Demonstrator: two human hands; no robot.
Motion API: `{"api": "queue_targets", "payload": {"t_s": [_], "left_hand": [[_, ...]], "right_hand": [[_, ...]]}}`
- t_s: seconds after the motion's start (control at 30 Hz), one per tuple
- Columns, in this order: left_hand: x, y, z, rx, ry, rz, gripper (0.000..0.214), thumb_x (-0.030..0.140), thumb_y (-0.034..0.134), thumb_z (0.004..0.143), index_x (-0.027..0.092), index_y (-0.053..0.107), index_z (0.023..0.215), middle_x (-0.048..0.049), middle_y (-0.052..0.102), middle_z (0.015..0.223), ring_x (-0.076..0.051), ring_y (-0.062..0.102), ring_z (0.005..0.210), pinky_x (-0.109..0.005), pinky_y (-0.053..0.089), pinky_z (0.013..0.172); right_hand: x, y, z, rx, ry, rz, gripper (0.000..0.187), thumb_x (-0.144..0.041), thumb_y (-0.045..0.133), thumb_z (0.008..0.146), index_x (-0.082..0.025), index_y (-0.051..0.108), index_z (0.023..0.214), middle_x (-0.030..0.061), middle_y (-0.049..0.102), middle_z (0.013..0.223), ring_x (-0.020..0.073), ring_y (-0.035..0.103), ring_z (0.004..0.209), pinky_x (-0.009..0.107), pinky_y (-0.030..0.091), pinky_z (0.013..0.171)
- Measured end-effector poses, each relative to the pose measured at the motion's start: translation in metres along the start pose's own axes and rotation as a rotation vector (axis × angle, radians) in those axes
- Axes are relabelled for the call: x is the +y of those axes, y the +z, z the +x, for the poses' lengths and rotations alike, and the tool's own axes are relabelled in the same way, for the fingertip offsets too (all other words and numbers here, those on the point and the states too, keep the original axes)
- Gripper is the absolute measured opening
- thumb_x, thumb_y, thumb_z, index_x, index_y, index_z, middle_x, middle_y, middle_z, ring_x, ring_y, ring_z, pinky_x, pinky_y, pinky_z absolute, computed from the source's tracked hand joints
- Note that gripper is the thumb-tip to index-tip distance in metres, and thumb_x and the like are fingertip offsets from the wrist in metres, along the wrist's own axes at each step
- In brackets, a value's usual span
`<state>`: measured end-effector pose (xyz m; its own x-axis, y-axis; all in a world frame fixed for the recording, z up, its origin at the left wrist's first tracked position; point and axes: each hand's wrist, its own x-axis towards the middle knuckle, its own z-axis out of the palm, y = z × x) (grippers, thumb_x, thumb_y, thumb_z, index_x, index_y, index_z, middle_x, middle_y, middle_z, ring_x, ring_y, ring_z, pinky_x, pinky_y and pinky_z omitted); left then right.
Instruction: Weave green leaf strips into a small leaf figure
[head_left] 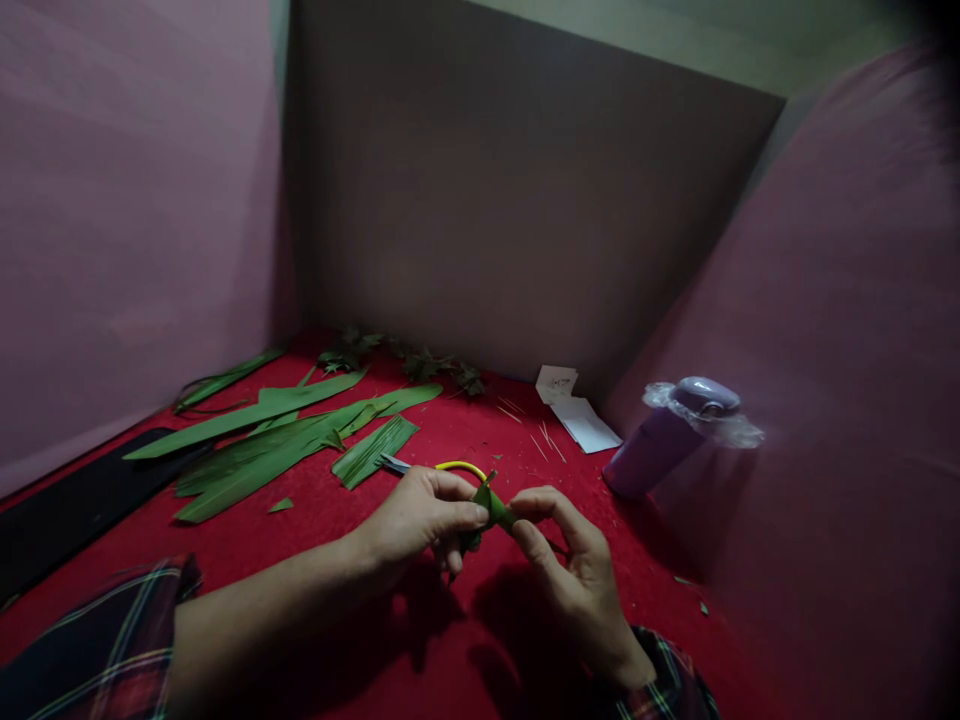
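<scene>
A small folded green leaf [495, 507] is held up between my two hands above the red cloth. My left hand [424, 515] pinches its left side between thumb and fingers, and a short stem pokes out at the top. The right end lies between the thumb and forefinger of my right hand [562, 555]. Something dark green hangs below the left fingers, too shaded to make out. Just behind my left hand lie scissors with a yellow handle [461, 466], partly hidden by it. A cut piece of striped leaf [375, 450] rests beside their blades.
Long green leaves [300, 435] are spread on the red cloth [450, 425] at the left, near a black flat object [82, 510]. Leafy sprigs [424, 365] lie at the back. Thin sticks [547, 440], white papers [585, 423] and a purple bottle [656, 445] are toward the right.
</scene>
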<state>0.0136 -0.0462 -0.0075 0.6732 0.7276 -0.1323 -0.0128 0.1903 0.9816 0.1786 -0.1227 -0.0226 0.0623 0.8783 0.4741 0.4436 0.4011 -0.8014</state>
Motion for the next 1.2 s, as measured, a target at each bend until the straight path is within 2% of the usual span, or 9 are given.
{"api": "queue_targets", "payload": {"t_s": [0.13,0.4,0.67,0.8,0.93,1.07,1.13,1.2], "left_hand": [[-0.0012,0.0001,-0.0007,0.004,-0.008,0.014,0.023,0.032,0.066,0.068,0.010,0.065,0.073,-0.0013,0.061,0.057,-0.007,0.051,0.035,-0.017,0.037,0.037],[0.0003,0.0017,-0.0017,-0.010,-0.007,0.016,0.020,0.030,0.066,0.067,0.010,0.063,0.066,0.0000,0.059,0.054,-0.006,0.050,0.034,-0.016,0.035,0.035],[-0.0012,0.0031,-0.0021,-0.036,0.002,0.053,0.019,0.030,0.064,0.068,0.011,0.063,0.066,0.0001,0.059,0.054,-0.006,0.050,0.034,-0.016,0.035,0.036],[-0.0008,0.0019,-0.0010,-0.012,0.007,0.046,0.018,0.029,0.064,0.068,0.011,0.064,0.069,0.0001,0.059,0.055,-0.006,0.050,0.035,-0.016,0.036,0.036],[-0.0002,0.0037,-0.0019,-0.016,-0.002,0.061,0.019,0.029,0.064,0.068,0.010,0.064,0.067,0.0004,0.058,0.053,-0.006,0.048,0.034,-0.016,0.034,0.035],[0.0000,0.0060,-0.0028,-0.027,-0.007,0.061,0.023,0.033,0.065,0.069,0.010,0.063,0.065,0.0009,0.056,0.051,-0.005,0.044,0.032,-0.017,0.031,0.034],[-0.0004,0.0066,-0.0025,-0.019,-0.007,0.057,0.026,0.036,0.066,0.068,0.010,0.062,0.064,0.0012,0.054,0.049,-0.006,0.044,0.032,-0.017,0.030,0.033],[-0.0018,0.0071,-0.0017,-0.001,-0.006,0.055,0.027,0.036,0.067,0.067,0.010,0.061,0.062,0.0019,0.052,0.047,-0.006,0.043,0.031,-0.017,0.029,0.033]], "right_hand": [[0.0002,0.0002,-0.0002,0.046,-0.001,-0.017,0.006,-0.024,0.055,0.085,-0.019,0.058,0.084,0.0029,0.059,0.082,0.0160,0.057,0.077,0.027,0.047,0.069],[0.0021,0.0027,0.0010,0.011,0.018,0.008,0.012,-0.023,0.053,0.086,-0.018,0.056,0.076,0.0003,0.056,0.074,0.0136,0.055,0.070,0.025,0.044,0.065],[0.0010,0.0034,0.0002,-0.030,0.029,0.021,0.015,-0.026,0.051,0.087,-0.018,0.056,0.075,0.0009,0.057,0.074,0.0140,0.055,0.069,0.025,0.045,0.064],[0.0030,0.0025,0.0010,-0.018,0.066,0.022,0.012,-0.025,0.051,0.087,-0.019,0.058,0.081,0.0011,0.059,0.075,0.0145,0.056,0.072,0.025,0.045,0.066],[0.0045,0.0041,0.0008,-0.009,0.094,0.022,0.012,-0.024,0.052,0.087,-0.018,0.058,0.078,0.0001,0.059,0.071,0.0138,0.055,0.069,0.023,0.044,0.061],[0.0035,0.0049,-0.0002,-0.015,0.032,-0.010,0.011,-0.021,0.049,0.088,-0.019,0.058,0.081,0.0010,0.058,0.074,0.0142,0.055,0.069,0.025,0.045,0.061],[0.0030,0.0047,-0.0015,0.033,-0.073,-0.097,0.008,-0.017,0.050,0.086,-0.019,0.058,0.088,0.0035,0.058,0.082,0.0162,0.056,0.076,0.028,0.046,0.066],[0.0027,0.0051,-0.0034,0.078,-0.214,-0.208,0.015,-0.012,0.052,0.084,-0.019,0.058,0.095,0.0061,0.056,0.091,0.0186,0.055,0.084,0.031,0.046,0.071]]}}
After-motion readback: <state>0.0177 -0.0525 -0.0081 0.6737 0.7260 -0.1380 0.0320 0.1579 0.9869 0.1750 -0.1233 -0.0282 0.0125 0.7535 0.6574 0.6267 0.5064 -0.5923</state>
